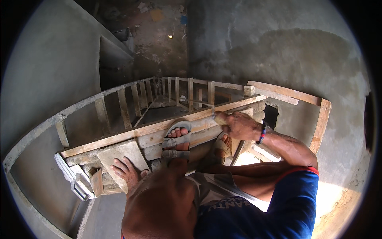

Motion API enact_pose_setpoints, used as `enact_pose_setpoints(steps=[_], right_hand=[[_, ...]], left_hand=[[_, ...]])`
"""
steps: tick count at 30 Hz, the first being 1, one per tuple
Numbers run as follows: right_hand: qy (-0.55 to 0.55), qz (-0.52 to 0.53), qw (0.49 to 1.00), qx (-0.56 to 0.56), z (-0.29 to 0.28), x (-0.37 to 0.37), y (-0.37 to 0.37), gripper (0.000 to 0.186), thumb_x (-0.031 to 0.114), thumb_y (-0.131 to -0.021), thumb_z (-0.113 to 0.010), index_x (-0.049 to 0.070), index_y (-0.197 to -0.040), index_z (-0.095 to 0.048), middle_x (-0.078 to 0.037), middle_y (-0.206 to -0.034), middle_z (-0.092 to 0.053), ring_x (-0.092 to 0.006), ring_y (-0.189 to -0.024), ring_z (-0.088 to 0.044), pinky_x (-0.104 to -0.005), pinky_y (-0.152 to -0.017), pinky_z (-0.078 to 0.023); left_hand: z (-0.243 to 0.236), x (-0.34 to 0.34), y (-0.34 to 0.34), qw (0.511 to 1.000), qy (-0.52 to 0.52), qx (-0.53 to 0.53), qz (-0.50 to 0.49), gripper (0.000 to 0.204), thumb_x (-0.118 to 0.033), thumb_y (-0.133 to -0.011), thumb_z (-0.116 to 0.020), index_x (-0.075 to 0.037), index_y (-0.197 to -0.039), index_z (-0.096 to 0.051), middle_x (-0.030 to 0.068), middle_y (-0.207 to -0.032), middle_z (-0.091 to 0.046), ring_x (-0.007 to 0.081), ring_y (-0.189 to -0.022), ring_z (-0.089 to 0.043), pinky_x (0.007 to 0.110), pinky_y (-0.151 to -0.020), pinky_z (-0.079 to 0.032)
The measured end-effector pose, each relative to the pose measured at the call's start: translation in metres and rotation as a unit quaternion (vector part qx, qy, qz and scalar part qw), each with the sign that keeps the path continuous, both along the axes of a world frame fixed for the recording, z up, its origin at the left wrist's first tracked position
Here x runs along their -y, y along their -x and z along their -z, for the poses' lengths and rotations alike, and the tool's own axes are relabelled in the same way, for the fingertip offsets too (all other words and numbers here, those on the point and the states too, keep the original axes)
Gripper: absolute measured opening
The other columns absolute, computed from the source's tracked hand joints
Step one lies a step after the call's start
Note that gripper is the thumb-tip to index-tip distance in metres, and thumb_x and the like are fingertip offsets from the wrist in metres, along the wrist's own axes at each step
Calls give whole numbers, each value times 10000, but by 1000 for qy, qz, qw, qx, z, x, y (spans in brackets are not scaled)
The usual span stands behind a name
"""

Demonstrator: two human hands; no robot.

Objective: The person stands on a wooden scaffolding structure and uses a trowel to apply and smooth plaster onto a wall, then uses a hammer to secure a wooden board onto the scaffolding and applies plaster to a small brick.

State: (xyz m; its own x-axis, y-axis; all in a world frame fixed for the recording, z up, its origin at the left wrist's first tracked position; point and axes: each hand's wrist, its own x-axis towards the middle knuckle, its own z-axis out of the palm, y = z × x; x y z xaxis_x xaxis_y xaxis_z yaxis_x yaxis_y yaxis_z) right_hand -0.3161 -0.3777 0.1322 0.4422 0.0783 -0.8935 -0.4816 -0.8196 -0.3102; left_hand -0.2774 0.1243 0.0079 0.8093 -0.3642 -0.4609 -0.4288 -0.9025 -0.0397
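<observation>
Left hand: my left hand [126,171] lies palm down on a flat, pale slab [119,152], fingers [118,162] spread across it, thumb apart near the edge.
Right hand: my right hand [240,125] is curled, fingers [224,118] wrapped on a pale handle [217,118]; the kind of tool, I cannot tell.
Slab: set aslant over the timbers, left of my feet, one edge just beside the long beam [119,137].
Handle: by the long beam, near its right end.
Feet: left sandal [176,144] and right sandal [223,147] on the planks, between my hands.
Left end: grey, angular metal piece [75,179] near the slab.
Beyond: slatted wooden frame [124,107] curving around, by lens or build I cannot tell; grey wall [246,44] behind.
Right wrist: dark band [262,133] with red; blue sleeve [294,195] above.
</observation>
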Motion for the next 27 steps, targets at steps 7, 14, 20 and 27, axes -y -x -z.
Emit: enact_pose_setpoints(steps=[7, 14, 20, 27], right_hand=[[157, -120, 974, -111, 28, 90, 61, 499, 141, -842, -456, -8, -1318, -471, -200, -1177, -642, -344, -1104, -616, -442, -949, -494], [-21, -71, 997, 15, 32, 32, 34, 524, 227, -900, -470, 115, -1410, -428, -233, -933, -667, -358, -863, -649, -476, -828, -517], [242, -198, 943, -113, 45, 121, 70, 520, 160, -848, -492, 31, -1351, -475, -244, -1145, -646, -371, -1012, -658, -475, -877, -541], [202, -86, 975, 23, 16, 138, 100, 531, 225, -857, -554, 71, -1354, -448, -223, -1037, -668, -413, -980, -630, -519, -896, -508]], left_hand=[[-11, 3, -5, 994, -6, -95, -53, 1276, -457, -618, -851, -2, -1520, -72, 355, -1546, 103, 620, -1375, 138, 730, -1076, -26], [-12, 7, -4, 1000, -13, -11, 15, 1219, -462, -676, -815, 20, -1512, -70, 374, -1530, 130, 628, -1364, 161, 728, -1071, 5], [-26, 9, -10, 993, 62, -93, -30, 1220, -444, -679, -833, 31, -1505, -73, 394, -1515, 129, 649, -1346, 169, 750, -1053, 8], [-41, 24, -17, 990, 22, -131, -56, 1161, -491, -711, -801, 57, -1491, -138, 393, -1519, 97, 665, -1345, 128, 754, -1053, -35]])
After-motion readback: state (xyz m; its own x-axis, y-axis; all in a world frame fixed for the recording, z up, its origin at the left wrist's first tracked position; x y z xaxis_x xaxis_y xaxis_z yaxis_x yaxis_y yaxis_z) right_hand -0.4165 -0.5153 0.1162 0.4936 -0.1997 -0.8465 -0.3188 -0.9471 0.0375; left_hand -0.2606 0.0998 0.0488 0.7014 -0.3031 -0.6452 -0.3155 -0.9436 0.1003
